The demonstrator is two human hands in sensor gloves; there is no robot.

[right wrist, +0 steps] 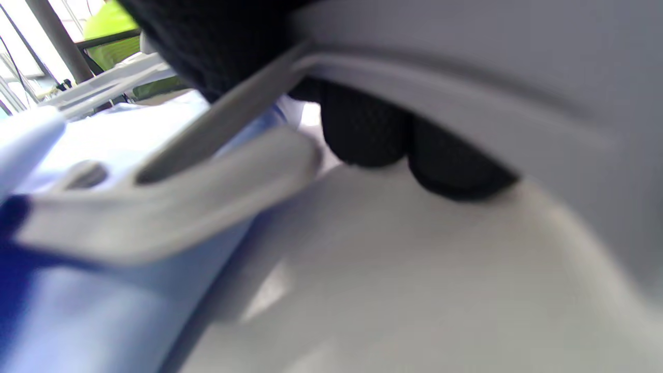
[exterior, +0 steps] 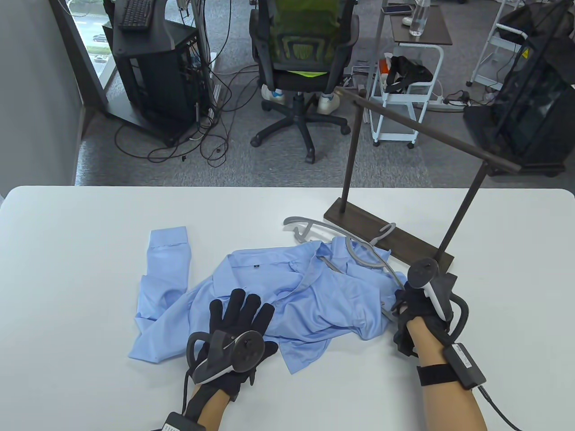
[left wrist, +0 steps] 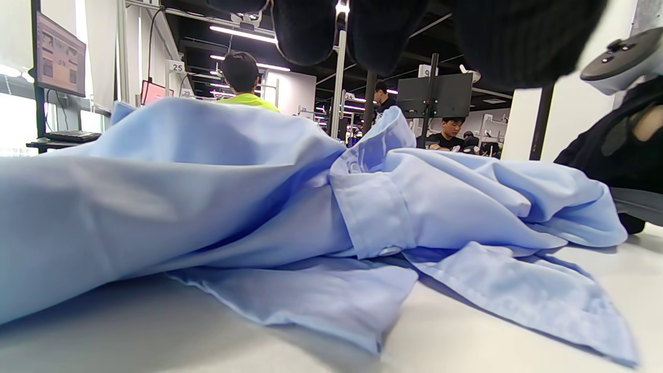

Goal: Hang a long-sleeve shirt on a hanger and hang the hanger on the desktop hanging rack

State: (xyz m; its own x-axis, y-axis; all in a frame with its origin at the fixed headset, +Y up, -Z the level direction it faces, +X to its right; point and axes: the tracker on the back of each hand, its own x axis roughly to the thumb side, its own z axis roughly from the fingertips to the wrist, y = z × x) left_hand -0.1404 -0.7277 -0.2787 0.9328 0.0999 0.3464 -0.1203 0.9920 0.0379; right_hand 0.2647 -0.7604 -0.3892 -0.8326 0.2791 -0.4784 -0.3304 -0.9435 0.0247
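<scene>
The white table (exterior: 90,224) carries everything, its far edge facing an office floor with a black swivel chair (exterior: 301,58). On its right half, towards the far right corner, stands the dark brown wooden desktop hanging rack (exterior: 391,240): a flat base, two upright posts and a bare crossbar running from the far left post out past the near right post. The crumpled light blue long-sleeve shirt (exterior: 287,296) lies across the middle of the table, one sleeve with its cuff stretched towards the far left, its right part touching the front of the rack's base. The grey plastic hanger (exterior: 359,256) lies partly on and partly inside the shirt's right portion, its hook resting on the rack base and one arm poking out towards the table's far edge. The left hand (exterior: 238,327), in a black glove, lies flat with straight, spread fingers pressing the shirt's lower left part near the table's near edge. The right hand (exterior: 415,310), also gloved, sits at the shirt's right edge, its fingers (right wrist: 362,137) curled round the hanger's near arm, as the blurred right wrist view confirms.
</scene>
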